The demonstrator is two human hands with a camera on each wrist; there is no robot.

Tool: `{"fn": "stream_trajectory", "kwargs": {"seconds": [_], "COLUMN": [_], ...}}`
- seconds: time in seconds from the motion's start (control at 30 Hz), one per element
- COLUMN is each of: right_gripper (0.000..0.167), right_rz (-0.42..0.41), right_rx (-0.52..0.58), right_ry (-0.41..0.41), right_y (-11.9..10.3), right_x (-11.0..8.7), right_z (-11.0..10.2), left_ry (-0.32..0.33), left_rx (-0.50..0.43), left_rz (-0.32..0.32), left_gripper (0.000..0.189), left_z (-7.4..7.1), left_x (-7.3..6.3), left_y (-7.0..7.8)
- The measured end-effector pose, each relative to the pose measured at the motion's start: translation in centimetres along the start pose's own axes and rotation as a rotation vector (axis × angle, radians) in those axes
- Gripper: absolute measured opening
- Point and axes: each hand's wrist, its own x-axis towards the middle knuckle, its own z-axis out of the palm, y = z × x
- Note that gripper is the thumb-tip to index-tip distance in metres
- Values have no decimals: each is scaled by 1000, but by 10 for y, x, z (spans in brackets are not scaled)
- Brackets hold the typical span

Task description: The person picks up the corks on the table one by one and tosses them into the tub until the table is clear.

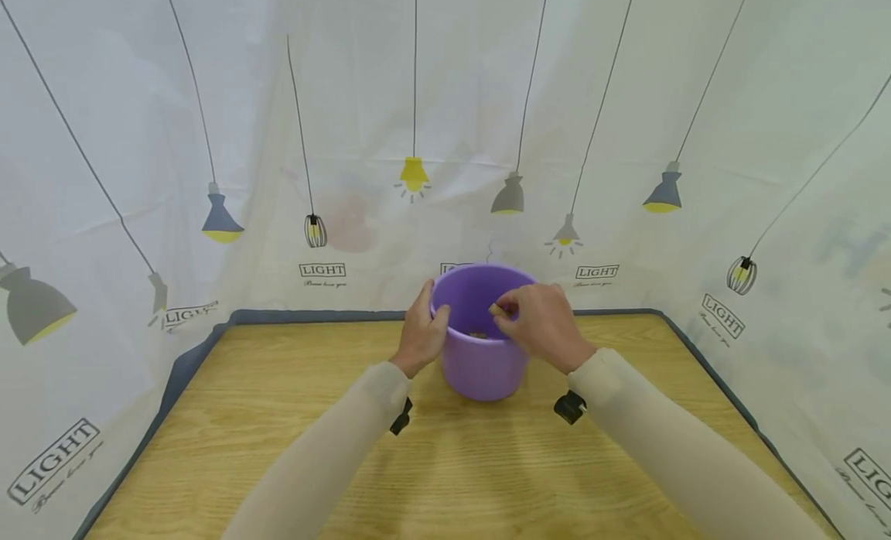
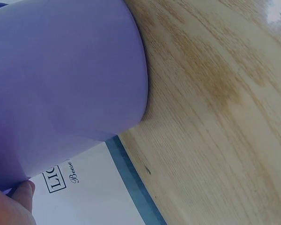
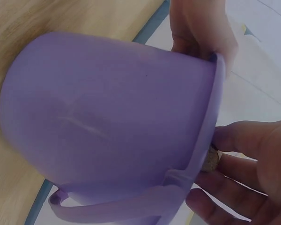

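A purple plastic bucket (image 1: 485, 370) stands on the wooden table, its strap-like handle (image 3: 112, 206) showing in the right wrist view. My left hand (image 1: 421, 331) grips the bucket's left rim, thumb on the near side. Over the right part of the opening, my right hand (image 1: 546, 323) pinches a small brown speckled cork (image 3: 210, 160) between thumb and fingers. Another small tan piece (image 1: 477, 335) shows low inside the bucket, mostly hidden by the near rim. In the left wrist view only a fingertip (image 2: 23, 194) of the left hand appears against the bucket wall.
The wooden table (image 1: 313, 424) has a dark blue edge (image 1: 327, 316). Behind it and at both sides hangs white cloth (image 1: 376, 83) printed with lamps and the word LIGHT. A black wrist camera (image 1: 571, 407) sits at the right cuff.
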Motion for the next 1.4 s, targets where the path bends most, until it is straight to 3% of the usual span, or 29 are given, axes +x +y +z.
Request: {"fn": "stream_trajectory", "kwargs": {"seconds": [0.53,0.73,1.4], "right_gripper": [16,33,32], "right_rz": [95,143,109], "right_rx": [-74,-106,-83], "right_ry": [-158,-194,-70], "right_y": [12,13,14], "right_x": [11,11,0], "right_z": [13,14,11], "left_ry": [-3,0,1], "left_rx": [-7,-2,-1], "left_rz": [14,11,19], "left_gripper": [66,66,65], "left_z": [0,0,-1], "left_x": [0,0,1], "left_y": [1,0,0]}}
